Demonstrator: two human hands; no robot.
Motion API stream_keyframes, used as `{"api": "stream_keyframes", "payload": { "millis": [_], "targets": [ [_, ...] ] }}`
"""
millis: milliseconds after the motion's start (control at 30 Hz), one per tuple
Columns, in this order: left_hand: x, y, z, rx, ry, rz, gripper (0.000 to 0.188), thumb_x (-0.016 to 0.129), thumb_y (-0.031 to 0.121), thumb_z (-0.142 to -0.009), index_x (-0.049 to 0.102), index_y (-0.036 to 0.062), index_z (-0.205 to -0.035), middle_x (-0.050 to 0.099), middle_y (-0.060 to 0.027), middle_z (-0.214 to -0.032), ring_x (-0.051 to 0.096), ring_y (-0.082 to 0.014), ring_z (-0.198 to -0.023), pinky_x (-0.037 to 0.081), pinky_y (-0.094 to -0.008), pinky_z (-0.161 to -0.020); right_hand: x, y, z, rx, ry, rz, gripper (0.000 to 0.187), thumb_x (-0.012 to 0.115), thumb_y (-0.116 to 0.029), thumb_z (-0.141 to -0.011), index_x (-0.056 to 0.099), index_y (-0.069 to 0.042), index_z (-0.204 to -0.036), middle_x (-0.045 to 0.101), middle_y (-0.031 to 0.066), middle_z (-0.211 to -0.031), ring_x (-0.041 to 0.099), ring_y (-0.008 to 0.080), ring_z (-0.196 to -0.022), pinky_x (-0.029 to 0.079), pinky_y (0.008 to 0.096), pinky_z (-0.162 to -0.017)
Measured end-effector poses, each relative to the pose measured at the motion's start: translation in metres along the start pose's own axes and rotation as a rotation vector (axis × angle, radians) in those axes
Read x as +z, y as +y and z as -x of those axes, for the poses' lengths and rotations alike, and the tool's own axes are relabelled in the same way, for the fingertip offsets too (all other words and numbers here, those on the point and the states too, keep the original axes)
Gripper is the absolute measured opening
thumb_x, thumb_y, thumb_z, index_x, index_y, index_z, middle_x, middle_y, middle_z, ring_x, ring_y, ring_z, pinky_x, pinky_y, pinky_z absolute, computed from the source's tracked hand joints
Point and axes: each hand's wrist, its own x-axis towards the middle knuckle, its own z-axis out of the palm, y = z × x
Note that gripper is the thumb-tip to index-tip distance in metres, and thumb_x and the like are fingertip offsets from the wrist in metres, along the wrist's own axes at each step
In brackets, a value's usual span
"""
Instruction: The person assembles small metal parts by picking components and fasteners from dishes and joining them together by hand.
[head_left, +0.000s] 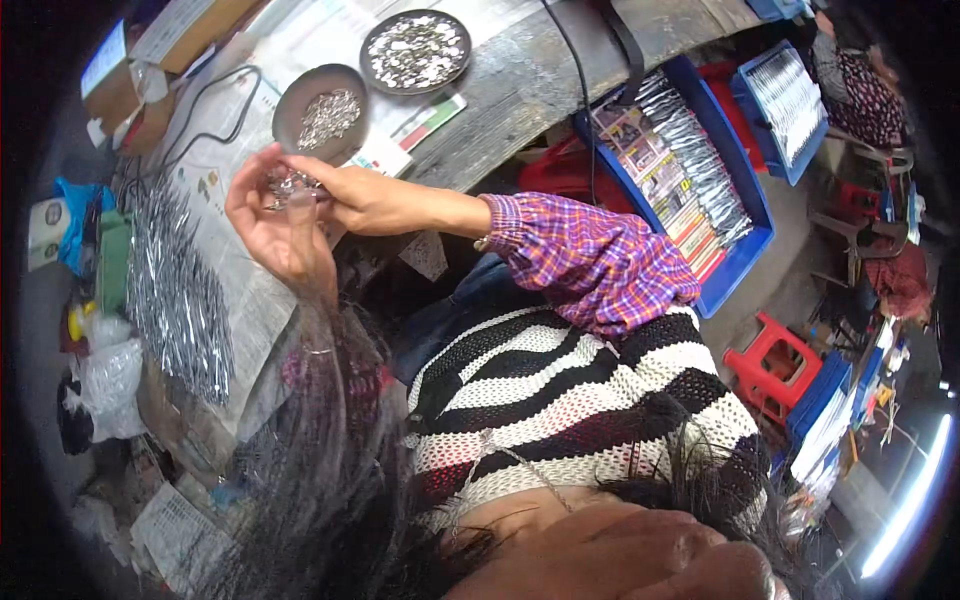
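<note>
My left hand [268, 232] is cupped, palm up, around a small heap of shiny metal pieces [290, 182]. My right hand [350, 195] comes in from the right and meets it, its thumb and fingers closed at the same pieces. Strands of hair cover part of my left wrist. Just beyond both hands stands a dark round dish [290, 103] with small silvery metal parts [332, 118] in it. Farther off, a second dish [366, 60] is full of flat shiny bits [418, 50].
A large pile of thin metal strips [180, 290] lies on newspaper at the left. To the right, a blue tray [745, 190] holds rows of similar strips. Cables [245, 90] cross the table. A red stool [775, 365] and a person [865, 95] are farther right.
</note>
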Motion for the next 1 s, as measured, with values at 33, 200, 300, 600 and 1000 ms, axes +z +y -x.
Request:
{"api": "stream_keyframes", "payload": {
  "millis": [33, 200, 300, 600, 1000],
  "targets": [
    [0.004, 0.003, 0.001, -0.013, 0.014, 0.011, 0.045, 0.057, 0.011, -0.079, 0.037, -0.0013, -0.118, 0.045, -0.0205, -0.119, 0.043, -0.0263, -0.112, 0.032, -0.0369, -0.098, -0.002, -0.005, -0.002, -0.014, -0.021, -0.081, 0.062, 0.047, -0.001, -0.08, 0.02, -0.005, -0.136, 0.05, 0.0256, -0.115, 0.053, 0.0338, -0.103, 0.043, 0.0369, -0.084],
    [0.009, 0.014, -0.011, 0.08, -0.051, 0.094, 0.053, 0.064, 0.023, -0.08, 0.037, 0.0031, -0.12, 0.042, -0.0191, -0.122, 0.041, -0.0293, -0.114, 0.034, -0.0399, -0.095, -0.029, -0.034, 0.007, 0.081, -0.032, -0.224, 0.057, 0.043, -0.002, -0.083, 0.023, -0.008, -0.136, 0.054, 0.0127, -0.092, 0.055, 0.0166, -0.077, 0.045, 0.0302, -0.072],
    [0.0, 0.013, -0.011, 0.079, -0.024, 0.011, 0.056, 0.064, 0.029, -0.079, 0.036, 0.0028, -0.12, 0.039, -0.0211, -0.126, 0.042, -0.0347, -0.116, 0.036, -0.0395, -0.093, -0.069, -0.049, 0.039, 0.109, -0.051, -0.204, 0.053, 0.045, -0.007, -0.087, 0.025, -0.006, -0.136, 0.05, 0.003, -0.082, 0.052, 0.011, -0.076, 0.044, 0.0264, -0.069],
    [-0.035, 0.007, 0.033, -0.237, -0.087, -0.088, 0.042, 0.055, 0.009, -0.083, 0.037, -0.0015, -0.12, 0.043, -0.0185, -0.123, 0.049, -0.0285, -0.105, 0.037, -0.034, -0.087, -0.208, -0.052, 0.249, 0.785, 0.741, -0.492, 0.043, 0.049, -0.001, -0.085, 0.031, -0.001, -0.125, 0.052, 0.01, -0.093, 0.054, 0.0138, -0.075, 0.049, 0.0279, -0.071],
    [-0.024, 0.002, 0.056, -0.371, -0.108, -0.044, 0.044, 0.057, 0.003, -0.08, 0.038, 0.0006, -0.12, 0.045, -0.0175, -0.117, 0.051, -0.0243, -0.099, 0.038, -0.0299, -0.085, -0.25, 0.101, 0.245, 1.095, 0.876, -0.623, 0.008, 0.046, -0.002, -0.087, 0.046, 0.004, -0.091, 0.051, 0.0082, -0.077, 0.053, 0.0164, -0.061, 0.047, 0.0287, -0.049]
  ]
}}
